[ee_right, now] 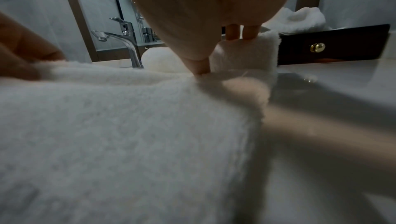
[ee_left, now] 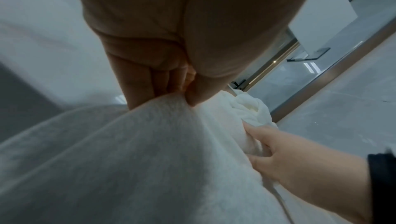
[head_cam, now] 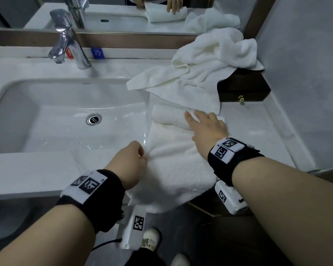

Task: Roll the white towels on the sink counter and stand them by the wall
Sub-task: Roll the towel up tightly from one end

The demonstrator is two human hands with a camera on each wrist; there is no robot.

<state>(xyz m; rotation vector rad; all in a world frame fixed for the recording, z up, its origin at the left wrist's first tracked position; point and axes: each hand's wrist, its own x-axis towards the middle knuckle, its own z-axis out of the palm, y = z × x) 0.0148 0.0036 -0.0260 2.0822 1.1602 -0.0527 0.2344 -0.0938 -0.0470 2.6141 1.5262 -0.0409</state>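
A white towel (head_cam: 173, 166) lies flat on the counter right of the sink, its far end rolled into a short roll (head_cam: 169, 117). My right hand (head_cam: 206, 123) rests on that roll (ee_right: 244, 53), fingers (ee_right: 232, 32) straight over its top and thumb at its base. My left hand (head_cam: 136, 154) pinches the towel's left edge (ee_left: 171, 107) between thumb and fingers near the sink rim. In the left wrist view my right hand (ee_left: 276, 151) presses the roll. A second white towel (head_cam: 196, 72) lies crumpled behind, draped over a dark box.
The sink basin (head_cam: 46, 120) with its chrome tap (head_cam: 69, 41) fills the left. A dark wooden box (head_cam: 244, 89) with a brass knob (ee_right: 317, 47) stands at the back right against the grey wall (head_cam: 306, 54). A mirror (head_cam: 123, 14) runs behind the counter.
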